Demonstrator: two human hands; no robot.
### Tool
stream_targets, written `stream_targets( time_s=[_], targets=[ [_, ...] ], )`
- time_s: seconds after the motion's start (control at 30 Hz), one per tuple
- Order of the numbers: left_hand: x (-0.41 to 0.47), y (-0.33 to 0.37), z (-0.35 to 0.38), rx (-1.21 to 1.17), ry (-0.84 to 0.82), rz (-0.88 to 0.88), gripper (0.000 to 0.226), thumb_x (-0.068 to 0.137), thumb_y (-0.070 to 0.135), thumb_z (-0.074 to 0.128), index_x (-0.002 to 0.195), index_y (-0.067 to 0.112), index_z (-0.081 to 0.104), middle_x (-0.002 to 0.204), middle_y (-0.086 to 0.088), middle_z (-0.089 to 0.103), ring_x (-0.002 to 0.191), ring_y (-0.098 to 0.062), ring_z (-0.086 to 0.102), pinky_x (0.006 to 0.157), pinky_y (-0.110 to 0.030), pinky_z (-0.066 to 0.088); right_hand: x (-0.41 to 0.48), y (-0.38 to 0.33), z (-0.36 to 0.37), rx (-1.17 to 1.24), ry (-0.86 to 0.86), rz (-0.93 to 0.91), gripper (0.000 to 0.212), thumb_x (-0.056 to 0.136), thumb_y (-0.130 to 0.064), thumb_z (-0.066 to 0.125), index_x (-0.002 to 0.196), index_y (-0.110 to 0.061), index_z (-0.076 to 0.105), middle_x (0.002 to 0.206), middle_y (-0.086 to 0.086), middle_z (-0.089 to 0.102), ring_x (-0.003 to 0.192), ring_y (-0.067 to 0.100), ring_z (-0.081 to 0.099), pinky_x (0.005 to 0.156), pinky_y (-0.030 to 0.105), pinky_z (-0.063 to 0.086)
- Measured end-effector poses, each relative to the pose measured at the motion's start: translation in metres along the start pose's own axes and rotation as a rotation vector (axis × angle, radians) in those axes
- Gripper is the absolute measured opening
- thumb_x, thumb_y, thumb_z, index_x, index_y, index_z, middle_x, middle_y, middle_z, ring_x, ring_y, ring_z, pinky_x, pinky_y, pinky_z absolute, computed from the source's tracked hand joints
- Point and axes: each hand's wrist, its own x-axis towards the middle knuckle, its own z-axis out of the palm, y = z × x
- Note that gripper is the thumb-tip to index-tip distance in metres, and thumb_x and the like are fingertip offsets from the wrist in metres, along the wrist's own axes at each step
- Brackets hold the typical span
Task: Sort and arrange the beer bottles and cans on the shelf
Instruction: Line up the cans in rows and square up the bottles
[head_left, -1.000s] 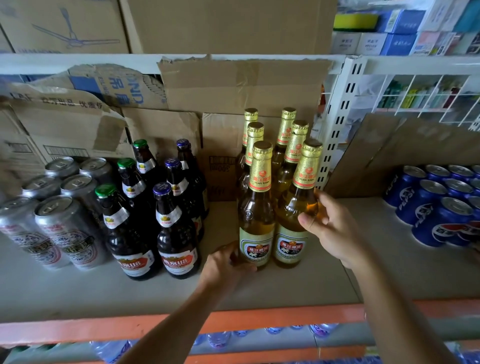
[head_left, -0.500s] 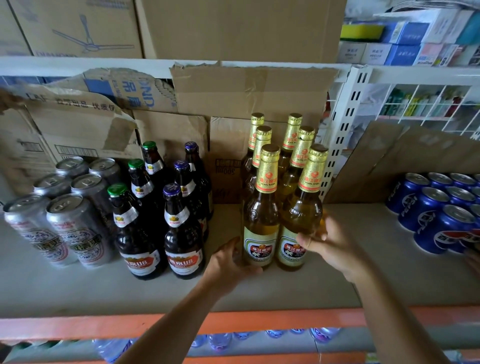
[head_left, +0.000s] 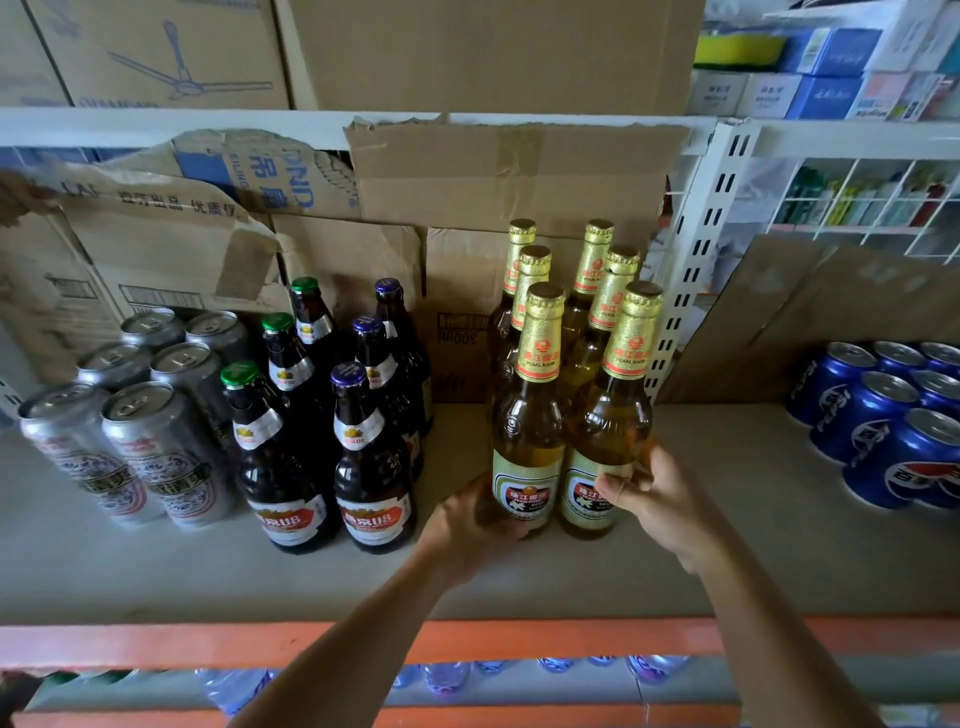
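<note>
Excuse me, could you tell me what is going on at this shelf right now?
A person is tidying beer on a grey shelf. The left hand grips the front-left gold-foil-capped pale beer bottle, and the right hand grips the one beside it. Both stand upright before four more. Dark brown bottles and silver cans stand to the left.

Gold neck foil (head_left: 541, 332) on pale beer bottle: "PEARL RIVER". Dark bottle label (head_left: 372, 517): "U8". Carton (head_left: 460, 332) behind: "300ml", upside down.
</note>
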Motion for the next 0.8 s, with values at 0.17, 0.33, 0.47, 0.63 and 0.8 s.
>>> stream_targets(
  time_s=[0.17,0.33,0.47,0.63,0.8],
  targets=[
    [-0.011,0.002,-0.003,-0.033,0.036,-0.020,0.054,0.075,0.039,0.077,0.124,0.033,0.057,0.097,0.014,0.064,0.089,-0.008,0.062,0.062,-0.009,0.043,-0.016,0.001,0.019,0.030,0.209,-0.171,0.067,0.064,-0.037,0.085,0.120,-0.031,0.050,0.114,-0.004,0.067,0.105,0.009,0.066,0.092,0.035,0.052],
    [-0.036,-0.015,-0.009,0.066,0.040,-0.024,0.065,0.065,0.058,0.065,0.120,0.023,0.061,0.109,0.009,0.066,0.079,-0.009,0.064,0.067,-0.013,0.043,-0.052,-0.024,0.081,-0.087,0.644,-0.489,0.026,0.079,-0.049,0.059,0.094,-0.030,0.051,0.080,0.000,0.062,0.064,0.008,0.061,0.057,0.017,0.049],
    [-0.058,-0.032,-0.032,0.038,-0.046,-0.015,0.018,0.079,0.022,0.068,0.097,0.018,0.071,0.074,0.014,0.061,0.052,0.007,0.052,0.055,-0.008,0.039,-0.052,-0.022,0.137,-0.166,0.333,-0.512,0.004,0.080,-0.036,0.059,0.081,-0.035,0.055,0.068,-0.013,0.062,0.061,0.004,0.061,0.052,0.019,0.050],
    [-0.083,-0.056,-0.081,0.083,-0.023,-0.038,0.005,0.081,0.020,0.068,0.077,0.019,0.071,0.050,0.014,0.055,0.046,0.006,0.048,0.050,-0.011,0.037,-0.044,-0.007,0.184,-0.234,0.141,-0.308,0.032,0.078,-0.021,0.076,0.108,-0.018,0.065,0.093,-0.006,0.069,0.082,0.001,0.066,0.072,0.023,0.054],
    [-0.095,-0.093,-0.134,0.133,0.208,-0.155,0.028,0.077,0.033,0.075,0.059,0.027,0.055,0.046,0.008,0.049,0.044,0.003,0.046,0.048,-0.012,0.034,-0.029,-0.016,0.212,-0.303,0.115,-0.195,0.060,0.072,-0.038,0.080,0.120,-0.011,0.056,0.111,0.003,0.068,0.100,0.020,0.065,0.082,0.033,0.050]
  ],
)
